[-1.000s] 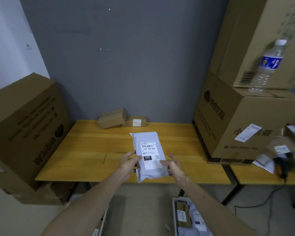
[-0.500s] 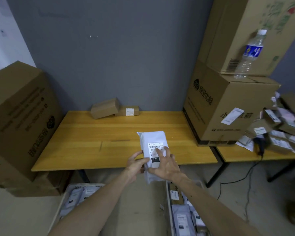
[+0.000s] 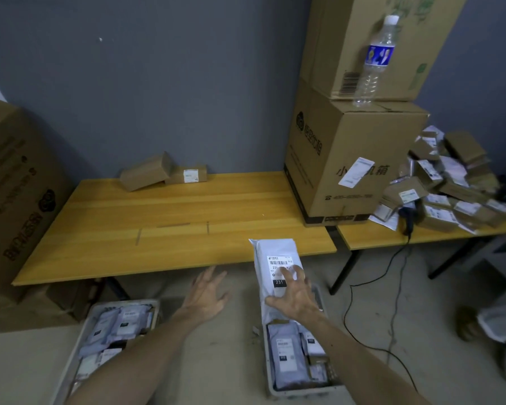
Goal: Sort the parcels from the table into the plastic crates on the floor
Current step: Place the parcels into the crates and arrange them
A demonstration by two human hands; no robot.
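A white poly-mailer parcel (image 3: 272, 249) labelled 231 hangs tilted above the far end of the right grey crate (image 3: 298, 393) on the floor. My right hand (image 3: 292, 299) lies on its labelled face with fingers and thumb spread, none wrapped behind it. Beside it, my left hand (image 3: 206, 296) is open over the floor between the crates, apart from the parcel. Several white mailers fill the right crate and the left crate (image 3: 123, 303). Two small brown boxes (image 3: 145, 171) (image 3: 187, 175) sit at the back of the wooden table (image 3: 187, 217).
Stacked large cartons (image 3: 354, 159) with a water bottle (image 3: 376, 59) stand at the table's right end. A heap of parcels (image 3: 450, 185) covers the second table on the right. A big carton (image 3: 12, 200) stands at the left. A black cable (image 3: 362, 282) trails across the floor.
The parcel has moved off the table edge, right and down over the right crate. My left hand has let go of it and opened; my right hand's fingers have spread.
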